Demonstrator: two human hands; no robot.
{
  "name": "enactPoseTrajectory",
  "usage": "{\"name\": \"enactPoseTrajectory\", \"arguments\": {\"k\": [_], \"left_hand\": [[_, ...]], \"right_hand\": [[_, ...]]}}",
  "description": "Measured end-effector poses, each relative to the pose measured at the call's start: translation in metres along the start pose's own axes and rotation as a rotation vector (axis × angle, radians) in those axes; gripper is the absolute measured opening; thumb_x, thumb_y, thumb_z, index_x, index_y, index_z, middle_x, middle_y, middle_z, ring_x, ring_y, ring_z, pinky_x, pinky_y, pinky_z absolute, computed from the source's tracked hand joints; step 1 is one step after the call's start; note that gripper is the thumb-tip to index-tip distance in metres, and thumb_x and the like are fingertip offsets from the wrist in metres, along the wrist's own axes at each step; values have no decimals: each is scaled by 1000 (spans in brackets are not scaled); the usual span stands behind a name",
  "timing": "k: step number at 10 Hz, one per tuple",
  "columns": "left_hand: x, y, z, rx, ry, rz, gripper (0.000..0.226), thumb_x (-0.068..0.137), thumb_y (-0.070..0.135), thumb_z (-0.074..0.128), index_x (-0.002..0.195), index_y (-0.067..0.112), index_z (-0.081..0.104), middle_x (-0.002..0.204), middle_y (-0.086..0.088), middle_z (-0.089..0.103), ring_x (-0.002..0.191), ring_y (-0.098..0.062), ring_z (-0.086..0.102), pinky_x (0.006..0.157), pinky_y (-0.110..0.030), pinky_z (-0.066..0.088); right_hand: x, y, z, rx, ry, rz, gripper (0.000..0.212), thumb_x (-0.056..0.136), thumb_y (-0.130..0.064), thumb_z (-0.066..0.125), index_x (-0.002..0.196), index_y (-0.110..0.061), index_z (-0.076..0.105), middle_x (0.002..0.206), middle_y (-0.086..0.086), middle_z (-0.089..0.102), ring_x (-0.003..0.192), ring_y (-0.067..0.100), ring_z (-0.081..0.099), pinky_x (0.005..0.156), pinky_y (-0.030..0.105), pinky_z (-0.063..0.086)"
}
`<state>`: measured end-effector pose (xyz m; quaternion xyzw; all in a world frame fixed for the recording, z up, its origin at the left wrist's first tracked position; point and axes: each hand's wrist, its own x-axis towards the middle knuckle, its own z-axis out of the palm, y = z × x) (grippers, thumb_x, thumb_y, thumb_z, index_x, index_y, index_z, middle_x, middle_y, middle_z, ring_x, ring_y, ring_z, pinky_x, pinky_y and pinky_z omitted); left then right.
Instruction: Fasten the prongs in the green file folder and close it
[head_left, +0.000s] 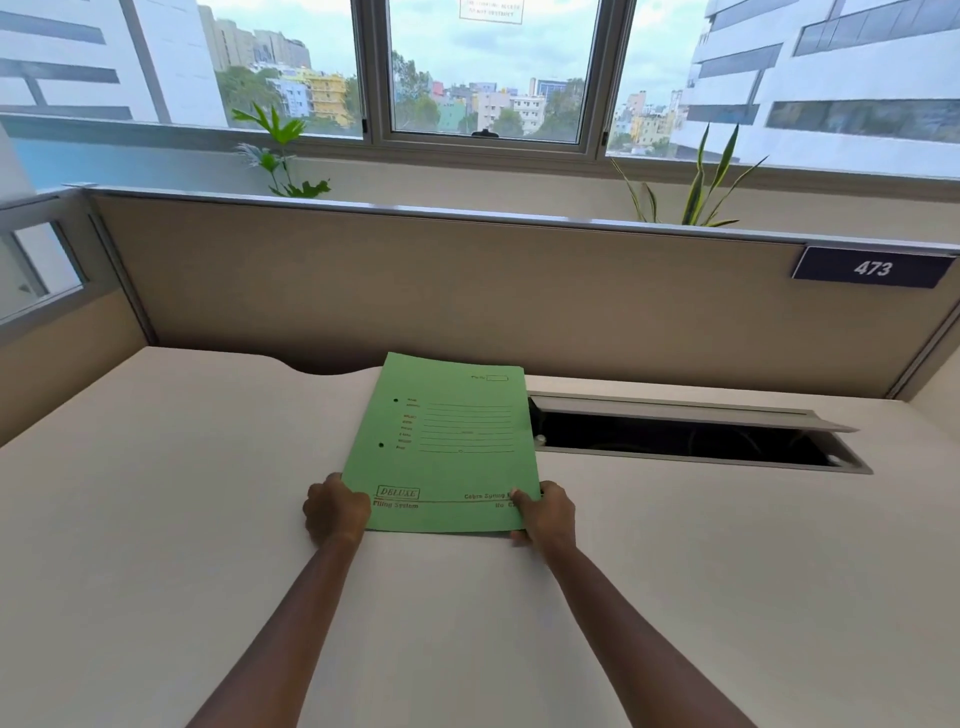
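Note:
The green file folder (447, 441) lies closed on the beige desk (156, 519), front cover up with printed lines and the word DELUXE. Two small punch holes show near its left edge. My left hand (335, 512) grips the folder's near left corner. My right hand (545, 514) grips the near right corner, thumb on top of the cover. The prongs inside are hidden by the cover.
An open cable hatch (691, 439) gapes in the desk just right of the folder. A beige partition (467, 291) with a plate reading 473 (872, 267) closes the back. Behind it stand two plants and a window.

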<state>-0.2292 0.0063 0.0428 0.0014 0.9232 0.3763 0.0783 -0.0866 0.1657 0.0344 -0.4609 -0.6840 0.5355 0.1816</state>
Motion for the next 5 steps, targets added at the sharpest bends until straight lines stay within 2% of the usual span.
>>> {"name": "enactPoseTrajectory", "arguments": {"k": [1,2,3,5], "left_hand": [[-1,1,2,41,5,16,38,86,2,47,123,-1,54,125,-30,50,116,-44,48,96,-46,44],[-1,2,3,35,16,30,38,85,2,49,123,0,55,125,-30,47,116,-44,46,96,-46,42],[0,-1,5,32,38,61,36,86,2,51,121,0,57,123,-31,48,114,-44,46,95,-48,43],[-15,-5,7,23,57,89,40,90,7,49,129,-4,47,128,-31,46,118,-44,43,98,-51,39]], "right_hand": [[2,-1,-2,-142,35,-61,25,89,-21,54,101,1,53,103,21,66,53,28,63,49,33,53],[2,-3,-6,-332,38,-93,34,90,-30,49,108,0,50,109,20,63,89,37,64,76,37,51],[1,1,-8,-510,26,-151,45,92,-39,44,116,-1,48,115,21,59,106,35,56,84,37,46],[-13,13,-28,-516,67,-130,50,94,-41,38,125,-3,45,122,22,51,111,36,52,89,37,44]]}}
